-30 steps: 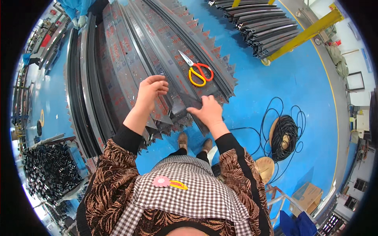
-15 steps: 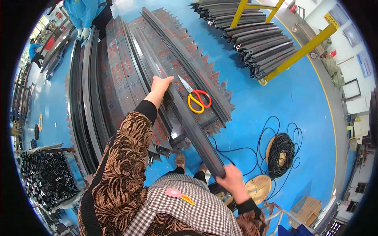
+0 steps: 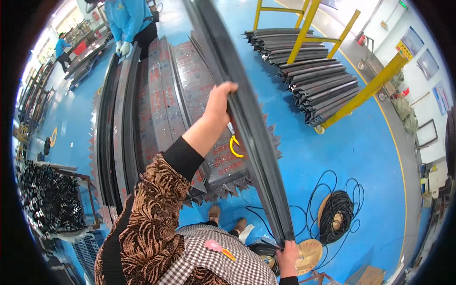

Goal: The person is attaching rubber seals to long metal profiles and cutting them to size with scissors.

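A long dark grey frame profile (image 3: 254, 133) slants across the view, raised above the worktable. My left hand (image 3: 218, 107) is closed around its left edge near the middle, thumb toward the far side. The near end is gripped by my right hand (image 3: 288, 259), low at the right. Behind the profile lies a pair of scissors (image 3: 234, 147); one yellow handle and part of the blade show, the rest is hidden. The table top (image 3: 228, 166), covered in reddish-marked sheeting with a jagged edge, carries several more long dark profiles (image 3: 126, 118) on its left side.
A coil of black cord (image 3: 336, 216) lies on the blue floor at right, loose loops around it. Beyond stands a yellow-posted rack (image 3: 361, 92) with stacked profiles (image 3: 318, 76). A gloved co-worker (image 3: 126, 21) stands at the table's far left. Bundled profiles (image 3: 50, 199) stand at left.
The profile has been lifted off the table and swung upright in the view, now covering part of the scissors. My left hand moved right; my right hand moved nearer to me.
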